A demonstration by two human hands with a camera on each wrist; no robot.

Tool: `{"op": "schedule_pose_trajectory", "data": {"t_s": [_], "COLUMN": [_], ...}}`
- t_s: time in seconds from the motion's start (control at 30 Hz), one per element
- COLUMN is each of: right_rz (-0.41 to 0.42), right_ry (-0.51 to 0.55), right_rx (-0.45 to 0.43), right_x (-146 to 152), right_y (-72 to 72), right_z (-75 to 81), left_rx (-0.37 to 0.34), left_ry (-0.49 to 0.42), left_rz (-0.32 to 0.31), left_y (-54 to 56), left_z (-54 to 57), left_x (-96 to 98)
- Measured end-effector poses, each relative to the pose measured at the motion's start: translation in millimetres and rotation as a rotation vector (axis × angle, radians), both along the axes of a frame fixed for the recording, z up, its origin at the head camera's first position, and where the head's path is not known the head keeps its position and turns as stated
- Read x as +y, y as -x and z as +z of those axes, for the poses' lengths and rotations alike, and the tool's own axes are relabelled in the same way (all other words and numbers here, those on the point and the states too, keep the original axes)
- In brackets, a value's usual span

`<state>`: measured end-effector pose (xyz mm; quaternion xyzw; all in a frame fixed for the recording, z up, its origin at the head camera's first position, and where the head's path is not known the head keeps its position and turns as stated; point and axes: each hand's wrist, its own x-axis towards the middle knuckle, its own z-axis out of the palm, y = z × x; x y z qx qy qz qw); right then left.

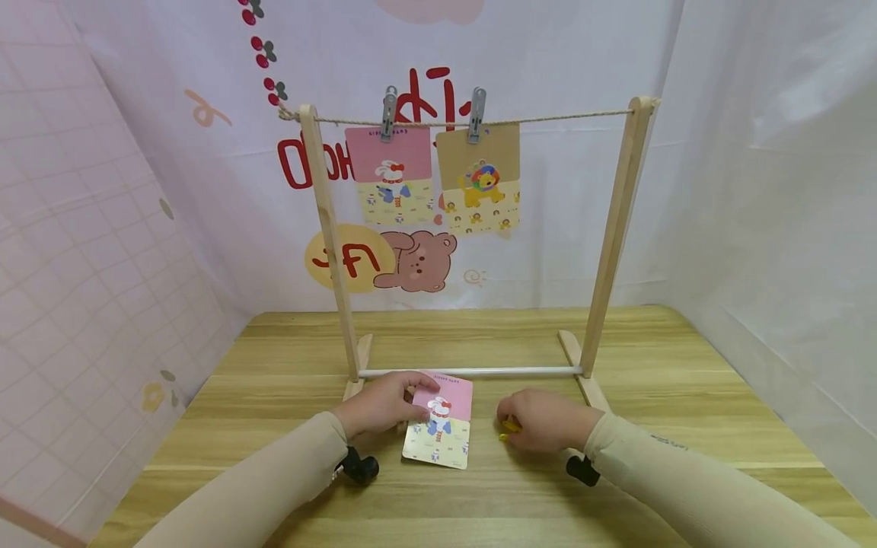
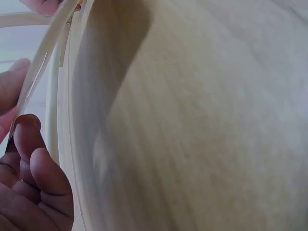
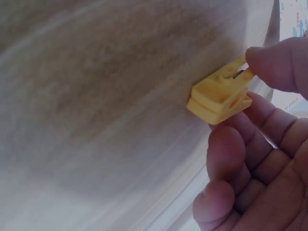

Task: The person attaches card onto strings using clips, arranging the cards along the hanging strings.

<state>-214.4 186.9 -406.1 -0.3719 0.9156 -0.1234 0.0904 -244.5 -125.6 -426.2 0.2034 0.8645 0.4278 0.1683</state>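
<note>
Beige sleeves (image 1: pixel 692 476) nearest, angling in from both lower corners. Right hand (image 1: pixel 551 420), back upward: grip pinched on yellow clip (image 3: pixel 214 94), its nose away from palm. Card (image 1: pixel 448 440) left of clip, near, not touching; long axis fore-and-aft, slightly slanted. Left hand (image 1: pixel 377 405) nearer it, grip pinching its left edge. Rope (image 1: pixel 569 117) well above and beyond.

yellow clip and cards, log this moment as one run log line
left grip: holds rabbit card | right grip: pinches yellow clip | rope: hanging rabbit card, lion card, one grey clip each
</note>
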Motion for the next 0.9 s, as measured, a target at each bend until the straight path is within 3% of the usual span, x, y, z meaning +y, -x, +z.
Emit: {"op": "schedule_pose_trajectory", "data": {"t_s": [0.43, 0.9], "right_rz": [-0.075, -0.147], "right_ry": [0.081, 0.188], "right_rx": [0.002, -0.016], "right_x": [6.8, 10.1], "right_y": [6.3, 7.6], "right_z": [-2.7, -0.8], "left_rx": [-0.031, -0.022], "left_ry": [-0.091, -0.093], "left_rz": [0.03, 0.078], "left_y": [1.2, 0.6], "left_z": [-0.3, -0.4], "left_x": [1.1, 5.4]}}
